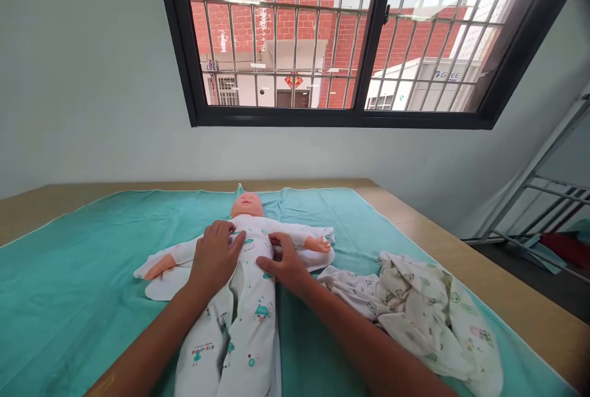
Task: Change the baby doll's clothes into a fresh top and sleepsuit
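Note:
A baby doll [247,205] lies on its back on a teal sheet [92,249], arms spread, dressed in a white printed romper [251,317]. My left hand [214,257] rests flat on the doll's chest on the left side, fingers stretched over the cloth. My right hand [284,262] lies on the romper's right side at the belly, its fingers bent and pressing the fabric near the front opening. The doll's legs run toward me inside the romper.
A crumpled white printed garment [415,305] lies on the sheet to the right of the doll. The sheet covers a wooden table [465,262] set against a pale wall under a barred window [341,34]. A metal frame [539,200] stands at the far right.

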Demonstrator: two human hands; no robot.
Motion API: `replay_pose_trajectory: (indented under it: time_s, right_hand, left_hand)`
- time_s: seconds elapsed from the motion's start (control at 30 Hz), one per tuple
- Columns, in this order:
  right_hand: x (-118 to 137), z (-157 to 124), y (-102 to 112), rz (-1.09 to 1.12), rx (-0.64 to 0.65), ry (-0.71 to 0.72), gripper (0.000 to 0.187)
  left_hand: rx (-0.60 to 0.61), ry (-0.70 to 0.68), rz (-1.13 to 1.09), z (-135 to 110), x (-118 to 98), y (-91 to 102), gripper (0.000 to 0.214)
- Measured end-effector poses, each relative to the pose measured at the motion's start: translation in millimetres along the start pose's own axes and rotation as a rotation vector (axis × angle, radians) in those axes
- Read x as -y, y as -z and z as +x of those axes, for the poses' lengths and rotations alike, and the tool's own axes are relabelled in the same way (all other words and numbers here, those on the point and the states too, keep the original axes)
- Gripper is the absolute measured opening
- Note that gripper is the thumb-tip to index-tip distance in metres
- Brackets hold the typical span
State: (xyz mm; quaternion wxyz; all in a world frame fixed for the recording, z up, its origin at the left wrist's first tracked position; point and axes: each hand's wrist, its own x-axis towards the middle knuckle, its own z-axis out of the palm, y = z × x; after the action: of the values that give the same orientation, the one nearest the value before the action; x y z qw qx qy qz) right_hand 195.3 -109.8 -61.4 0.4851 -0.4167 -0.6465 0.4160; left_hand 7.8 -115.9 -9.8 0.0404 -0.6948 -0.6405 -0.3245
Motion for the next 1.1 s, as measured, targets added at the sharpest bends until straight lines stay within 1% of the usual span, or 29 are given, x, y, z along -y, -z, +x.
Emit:
replay_pose_trajectory:
  time_s: [0.1,0.23,0.37,0.47,0.6,0.7,0.77,0.83,0.9,0.97,1.0,1.1]
  right_hand:
    - [0.6,-0.4,-1.0,-0.001,0.012,-0.042,0.062]
    - [0.0,1.4,-0.5,-0.076,0.049,-0.041,0.050]
    - [5.4,0.6,0.6,-0.182,0.059,-0.028,0.039]
    - [13.0,-1.5,1.0,-0.230,0.096,0.003,0.041]
    - [21.0,-4.6,2.8,-0.208,0.161,0.009,0.046]
    - [22.5,-6.4,9.0,-0.095,0.180,0.028,0.044]
    - [22.0,-7.3,15.4,0.003,0.239,-0.020,0.040]
    - [20.8,-7.9,21.6,0.067,0.312,-0.126,0.036]
    - [19.3,-7.8,25.9,0.110,0.376,-0.209,0.033]
    - [17.9,-6.6,28.1,0.141,0.420,-0.229,0.032]
    - [17.5,-5.5,28.9,0.137,0.447,-0.223,0.032]
    - [19.2,-1.1,32.6,0.003,0.532,-0.182,0.039]
  left_hand:
    - [-0.004,-0.045,-0.001,-1.9,1.5,1.5,0.026]
    - [-0.014,-0.084,0.106,-6.1,-2.6,5.5,0.024]
    - [-0.006,-0.040,0.180,-12.0,-6.6,8.2,0.030]
    - [0.030,0.009,0.233,-16.2,-7.9,8.7,0.035]
    - [0.111,0.045,0.231,-19.0,-8.2,9.5,0.043]
    - [0.127,0.049,0.109,-16.8,-1.7,15.0,0.042]
    - [0.186,0.046,-0.074,-14.1,8.0,21.8,0.043]
    - [0.310,0.061,-0.281,-12.0,21.1,29.1,0.047]
    - [0.442,0.084,-0.415,-11.3,35.2,34.0,0.049]
    - [0.538,0.083,-0.462,-12.2,48.1,35.5,0.050]
    - [0.566,0.072,-0.463,-13.0,53.7,35.4,0.051]
    - [0.620,0.027,-0.414,-15.7,66.4,35.1,0.050]
